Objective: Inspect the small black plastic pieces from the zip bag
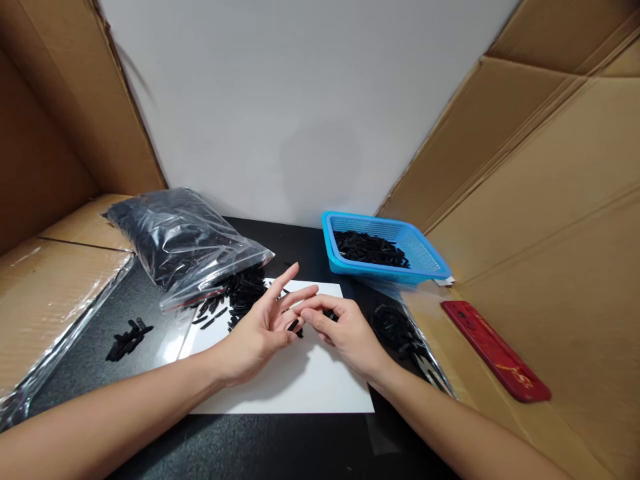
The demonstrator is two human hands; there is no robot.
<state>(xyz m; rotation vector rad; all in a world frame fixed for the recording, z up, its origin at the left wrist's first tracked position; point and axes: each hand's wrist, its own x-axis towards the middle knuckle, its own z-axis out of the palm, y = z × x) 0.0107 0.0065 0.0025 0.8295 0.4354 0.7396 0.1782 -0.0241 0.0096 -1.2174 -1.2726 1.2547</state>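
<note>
My left hand (265, 327) is turned palm up over a white sheet (285, 387), index and middle fingers stretched out. A small black strip (294, 325) lies in it between the thumb and the bent fingers. Touching those fingertips, my right hand (345, 333) is curled with thumb and index close together. Dark bits (330, 314) show inside its curl, partly hidden by the fingers. Behind my left hand, a heap of black strips (245, 293) spreads on the sheet, with several loose strips to its left.
A clear zip bag (185, 233) full of black pieces lies at the back left. The blue basket (430, 263) at the back right holds more strips. A small pile (127, 340) sits left; a dark bundle (397, 330) and red case (495, 350) lie right. Cardboard walls flank both sides.
</note>
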